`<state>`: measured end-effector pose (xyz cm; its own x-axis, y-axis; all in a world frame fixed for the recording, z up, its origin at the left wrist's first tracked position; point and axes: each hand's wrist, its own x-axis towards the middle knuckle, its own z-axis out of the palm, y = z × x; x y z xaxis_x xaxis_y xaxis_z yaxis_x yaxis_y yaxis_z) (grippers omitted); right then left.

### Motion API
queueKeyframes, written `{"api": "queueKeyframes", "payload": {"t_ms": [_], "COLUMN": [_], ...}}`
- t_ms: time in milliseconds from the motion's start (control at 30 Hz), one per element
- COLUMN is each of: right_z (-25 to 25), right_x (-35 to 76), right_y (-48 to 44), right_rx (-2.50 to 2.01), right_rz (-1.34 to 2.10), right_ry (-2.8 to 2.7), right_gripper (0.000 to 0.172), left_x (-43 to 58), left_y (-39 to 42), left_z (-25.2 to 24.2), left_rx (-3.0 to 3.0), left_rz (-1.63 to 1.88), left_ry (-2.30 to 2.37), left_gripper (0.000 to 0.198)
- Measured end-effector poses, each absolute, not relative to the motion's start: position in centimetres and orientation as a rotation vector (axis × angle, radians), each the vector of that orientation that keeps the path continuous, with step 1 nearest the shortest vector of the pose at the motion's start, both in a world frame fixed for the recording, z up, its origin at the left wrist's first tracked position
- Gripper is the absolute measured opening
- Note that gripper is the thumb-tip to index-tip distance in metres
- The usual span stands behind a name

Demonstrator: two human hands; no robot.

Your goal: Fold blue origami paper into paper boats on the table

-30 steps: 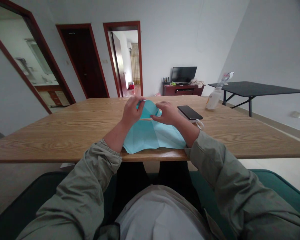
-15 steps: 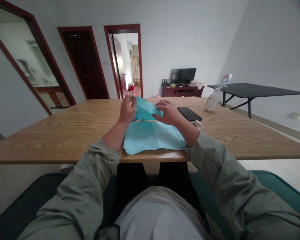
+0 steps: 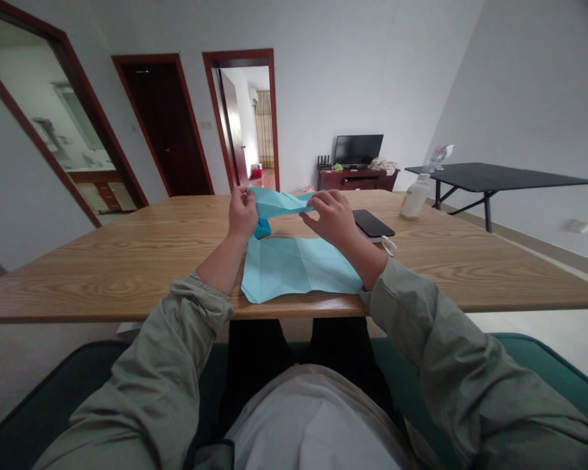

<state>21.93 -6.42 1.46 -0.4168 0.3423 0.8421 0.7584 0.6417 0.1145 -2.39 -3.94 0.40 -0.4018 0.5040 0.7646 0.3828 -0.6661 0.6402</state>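
A light blue sheet of paper point(image 3: 294, 271) lies creased on the wooden table point(image 3: 127, 254) near its front edge. Its far part is lifted off the table into a folded flap point(image 3: 274, 203). My left hand point(image 3: 242, 215) pinches the flap's left end, fingers closed. My right hand point(image 3: 334, 219) grips the flap's right end with thumb and fingers. A small darker blue bit of paper point(image 3: 263, 228) shows just below my left hand.
A black phone point(image 3: 372, 223) lies on a white thing with a cord, right of my right hand. A white bottle point(image 3: 414, 196) stands further right near the table's far edge. A black table point(image 3: 500, 175) stands beyond, by the wall.
Both hands have raised the far part of the sheet off the table and drawn it apart sideways. The flap is now flatter and wider than a second ago.
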Motion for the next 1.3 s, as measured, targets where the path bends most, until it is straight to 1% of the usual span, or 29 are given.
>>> {"api": "queueKeyframes", "payload": {"t_ms": [133,200,300,400,567,667,733,833,1000,1067,1200,1300], "right_z": [1.6,1.5,1.2,0.7,0.4,0.4,0.4,0.4,0.8,1.2,1.7,2.0], "right_x": [21.2,21.1,21.3,21.6,21.5,21.5,21.6,21.9,22.2,22.3,22.7,23.0], "right_y": [-7.8,-8.0,-7.3,-6.2,-5.3,-4.9,-4.6,-4.2,-4.0,-4.1,-4.5,-4.6], "right_rx": [-0.909,-0.9,-0.872,-0.871,-0.858,-0.819,-0.796,-0.775,-0.759,-0.81,-0.872,-0.873], "right_rz": [-0.45,-0.313,-0.108,0.161,0.593,0.739,0.751,0.685,0.321,0.221,0.134,0.071], "right_ry": [-2.109,-2.092,-2.059,-2.117,-2.112,-2.05,-2.007,-1.965,-1.826,-1.754,-1.632,-1.523], "right_gripper": [0.036,0.037,0.037,0.05,0.048,0.05,0.049,0.04,0.029,0.028,0.029,0.031], "left_x": [-2.2,-1.8,-1.3,-0.9,-0.9,-1.1,-1.1,-1.1,-1.1,-1.1,-1.3,-1.7], "left_y": [-5.0,-5.9,-6.9,-7.1,-6.9,-6.9,-7.0,-7.1,-7.6,-7.7,-7.4,-6.8], "left_z": [0.7,1.0,1.1,1.1,0.9,0.9,0.9,1.1,1.5,1.7,1.8,1.6], "left_rx": [1.745,1.85,2.021,2.172,2.303,2.339,2.308,2.19,1.893,1.793,1.668,1.665], "left_rz": [2.354,2.353,2.355,2.359,2.363,2.376,2.367,2.355,2.328,2.237,1.956,1.683], "left_ry": [1.16,1.119,1.081,1.08,1.138,1.158,1.169,1.152,1.093,1.044,0.921,0.856], "left_gripper": [0.032,0.035,0.036,0.034,0.03,0.03,0.032,0.038,0.044,0.053,0.074,0.081]}}
